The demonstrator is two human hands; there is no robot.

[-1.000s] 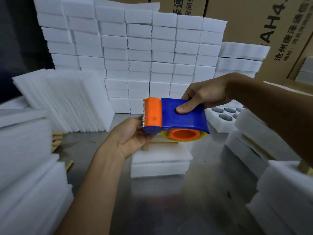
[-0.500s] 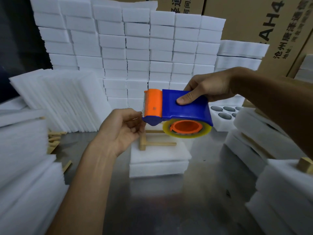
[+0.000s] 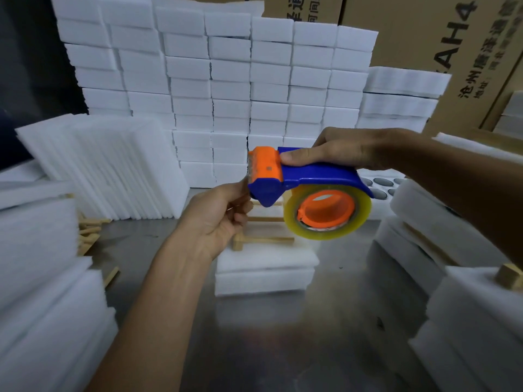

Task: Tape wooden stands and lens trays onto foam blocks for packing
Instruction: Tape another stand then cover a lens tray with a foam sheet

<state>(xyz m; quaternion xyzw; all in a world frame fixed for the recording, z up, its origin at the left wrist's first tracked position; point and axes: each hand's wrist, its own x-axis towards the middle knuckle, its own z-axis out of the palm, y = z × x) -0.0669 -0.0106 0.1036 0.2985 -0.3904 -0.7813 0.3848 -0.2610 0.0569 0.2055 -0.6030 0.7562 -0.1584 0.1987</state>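
My right hand (image 3: 342,152) grips a blue and orange tape dispenser (image 3: 305,176) from above, thumb on its top, held in the air over the table. A roll of clear tape (image 3: 328,213) sits on its orange hub. My left hand (image 3: 219,219) is just under the orange cutter end, fingers curled and pinched at the tape's free end there. Below and behind them a wooden stand (image 3: 263,239) lies on top of a white foam block (image 3: 266,271) on the metal table (image 3: 268,349).
A wall of stacked foam blocks (image 3: 226,89) fills the back, with cardboard boxes (image 3: 424,43) behind. Leaning foam sheets (image 3: 113,165) and foam piles (image 3: 42,278) stand left, with loose wooden sticks (image 3: 89,230). Right: foam stacks (image 3: 467,321) and a foam lens tray (image 3: 382,183).
The dispenser has tipped so the tape roll's side faces me and has shifted slightly right. My left hand stays at the cutter end, pinching the tape end. More of the wooden stand shows.
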